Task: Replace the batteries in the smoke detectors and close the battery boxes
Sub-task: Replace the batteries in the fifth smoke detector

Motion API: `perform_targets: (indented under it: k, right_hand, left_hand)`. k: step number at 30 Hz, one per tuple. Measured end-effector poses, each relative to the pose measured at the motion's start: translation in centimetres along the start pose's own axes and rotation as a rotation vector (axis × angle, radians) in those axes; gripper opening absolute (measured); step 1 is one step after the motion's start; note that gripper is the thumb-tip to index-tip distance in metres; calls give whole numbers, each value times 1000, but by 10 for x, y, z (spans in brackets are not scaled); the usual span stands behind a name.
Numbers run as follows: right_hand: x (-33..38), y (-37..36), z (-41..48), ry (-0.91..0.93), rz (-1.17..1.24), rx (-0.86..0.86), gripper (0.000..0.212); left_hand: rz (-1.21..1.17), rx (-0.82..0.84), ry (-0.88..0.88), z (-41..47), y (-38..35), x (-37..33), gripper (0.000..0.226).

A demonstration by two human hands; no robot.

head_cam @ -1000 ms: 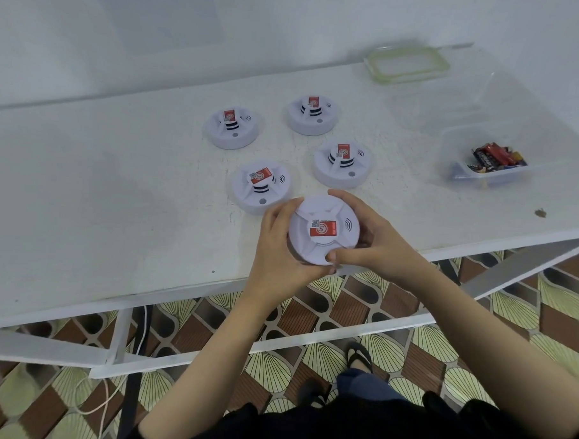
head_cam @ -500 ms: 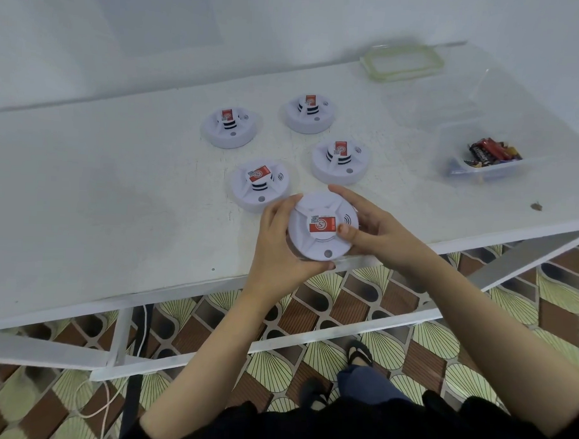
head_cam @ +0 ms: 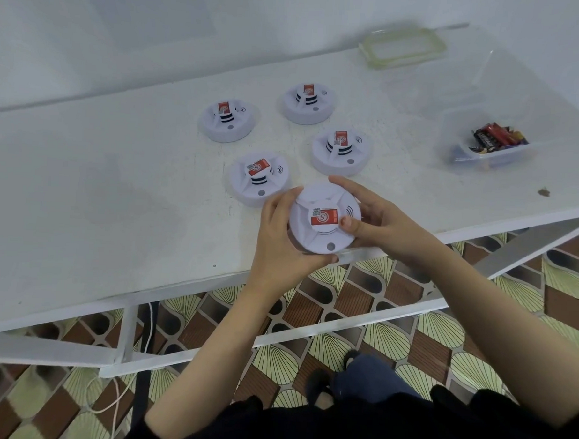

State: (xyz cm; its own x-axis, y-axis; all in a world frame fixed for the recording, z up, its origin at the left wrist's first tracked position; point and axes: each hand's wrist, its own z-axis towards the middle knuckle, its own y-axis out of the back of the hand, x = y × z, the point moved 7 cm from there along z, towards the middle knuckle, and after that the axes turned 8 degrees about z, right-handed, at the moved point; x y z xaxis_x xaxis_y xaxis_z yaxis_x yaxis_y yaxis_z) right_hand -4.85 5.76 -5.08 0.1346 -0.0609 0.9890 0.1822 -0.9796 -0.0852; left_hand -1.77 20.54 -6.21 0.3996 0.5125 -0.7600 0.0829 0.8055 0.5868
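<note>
A round white smoke detector (head_cam: 324, 234) with a red label on top is held face up over the table's front edge. My left hand (head_cam: 280, 239) grips its left and lower rim. My right hand (head_cam: 377, 220) grips its right side, thumb pressed on top beside the label. Several more white detectors sit face up on the white table (head_cam: 100, 194) behind it; the nearest detector (head_cam: 259, 180) almost touches my left fingers. A clear plastic tub (head_cam: 490, 155) at the right holds several batteries (head_cam: 497, 137).
A clear lid with a green seal (head_cam: 403, 48) lies at the table's back edge by the wall. The table's white metal frame and a patterned tile floor show below, with my feet and a thin cable on the floor.
The detector has been turned slightly in my hands and shifted a little. My right thumb has slid onto its top beside the label. The other detectors have not moved.
</note>
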Motion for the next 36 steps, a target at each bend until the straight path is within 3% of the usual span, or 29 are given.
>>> perform_targets:
  k: [36]
  right_hand:
    - [-4, 6, 8, -72, 159, 115, 58]
  left_hand:
    - [-59, 43, 146, -2, -3, 4, 98]
